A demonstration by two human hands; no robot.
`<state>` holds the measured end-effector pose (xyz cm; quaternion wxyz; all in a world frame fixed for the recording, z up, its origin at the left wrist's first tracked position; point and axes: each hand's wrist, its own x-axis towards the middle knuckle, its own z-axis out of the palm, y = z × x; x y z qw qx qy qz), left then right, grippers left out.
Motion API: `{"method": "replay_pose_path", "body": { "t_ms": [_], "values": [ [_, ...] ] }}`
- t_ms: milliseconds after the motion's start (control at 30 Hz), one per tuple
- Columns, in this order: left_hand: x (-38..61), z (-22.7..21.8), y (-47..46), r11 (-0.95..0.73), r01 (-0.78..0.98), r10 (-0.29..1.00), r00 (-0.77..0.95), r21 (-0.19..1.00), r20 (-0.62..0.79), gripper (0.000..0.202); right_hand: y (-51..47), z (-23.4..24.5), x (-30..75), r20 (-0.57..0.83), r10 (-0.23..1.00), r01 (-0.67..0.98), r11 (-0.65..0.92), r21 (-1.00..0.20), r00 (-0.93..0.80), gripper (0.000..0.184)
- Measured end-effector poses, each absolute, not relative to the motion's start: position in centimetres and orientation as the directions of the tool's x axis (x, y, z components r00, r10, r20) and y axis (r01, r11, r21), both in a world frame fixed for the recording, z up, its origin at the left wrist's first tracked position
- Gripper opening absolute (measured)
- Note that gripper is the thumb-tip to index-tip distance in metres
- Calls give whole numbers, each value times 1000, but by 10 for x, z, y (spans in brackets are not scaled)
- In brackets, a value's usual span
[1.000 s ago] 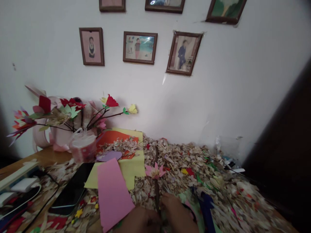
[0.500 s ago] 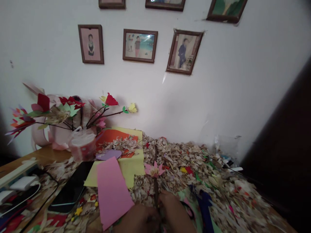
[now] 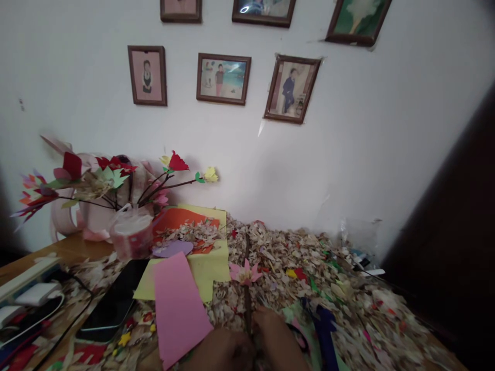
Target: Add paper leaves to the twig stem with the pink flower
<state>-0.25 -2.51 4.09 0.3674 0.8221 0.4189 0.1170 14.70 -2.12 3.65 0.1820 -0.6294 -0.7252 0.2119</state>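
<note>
At the bottom edge, my left hand (image 3: 226, 350) is closed on the lower part of a brown twig (image 3: 248, 306). Beside it, my right hand (image 3: 275, 337) pinches the same twig, its fingertips meeting the stem. A pink paper flower (image 3: 245, 273) with a pale centre sits on the twig above my hands. My palms and the twig's lower end are partly cut off or dark. Left of my left hand lies a pink paper sheet (image 3: 180, 309). Close to my right hand are a dark looped handle (image 3: 299, 337) and a dark blue strip (image 3: 325, 335).
Dried petals (image 3: 286, 247) cover much of the table. A phone (image 3: 114, 304), a power strip (image 3: 31, 281), yellow paper (image 3: 211, 263) and a lidded plastic cup (image 3: 131, 234) are on the left. Paper flowers on twigs (image 3: 170, 183) stand behind. Framed photos (image 3: 223, 78) hang on the wall.
The view has tilted up slightly, so the wall photos sit lower in the picture. Both hands stay on the twig, with almost no visible movement.
</note>
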Motion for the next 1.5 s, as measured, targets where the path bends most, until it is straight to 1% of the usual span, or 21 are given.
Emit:
{"method": "replay_pose_path", "body": {
  "t_ms": [133,200,333,433,500,600,700,833,933,1067,1167,1300,1500],
  "values": [
    [-3,47,-25,-355,607,768,623,711,-148,33,-27,46,145,-46,989,862,99,-497,-140,34],
    [-4,48,-24,-378,622,765,627,686,-147,30,-29,49,146,-53,987,872,108,-477,-152,35],
    [-4,41,-22,-474,630,744,660,615,-102,23,-32,49,155,9,992,883,117,-454,-126,34],
    [-4,36,-22,-490,631,751,656,601,-76,20,-32,46,161,48,997,888,70,-455,-54,33],
    [-4,34,-22,-485,635,757,649,602,-75,18,-31,44,161,53,998,891,57,-450,-38,32],
    [-4,33,-20,-456,647,764,636,611,-104,19,-32,41,158,57,996,906,91,-414,-74,32],
    [-4,29,-19,-428,678,782,610,598,-131,23,-32,40,154,36,996,918,92,-386,-84,31],
    [-4,23,-18,-400,691,813,571,602,-115,29,-32,38,152,15,996,922,87,-377,-88,31],
    [-4,22,-18,-381,693,826,553,612,-112,30,-32,37,151,8,995,913,90,-398,-95,31],
    [-4,21,-17,-357,670,833,543,651,-102,33,-33,35,151,16,995,877,91,-472,-94,30],
    [-5,19,-13,-326,636,867,496,699,-46,30,-34,34,151,38,994,854,105,-510,-100,30],
    [-9,20,-5,-373,622,871,490,689,30,32,-35,34,150,47,994,838,112,-534,-102,30],
    [-13,25,-1,-426,584,833,551,691,48,28,-34,34,146,12,989,833,132,-537,-149,25]
  ]
}}
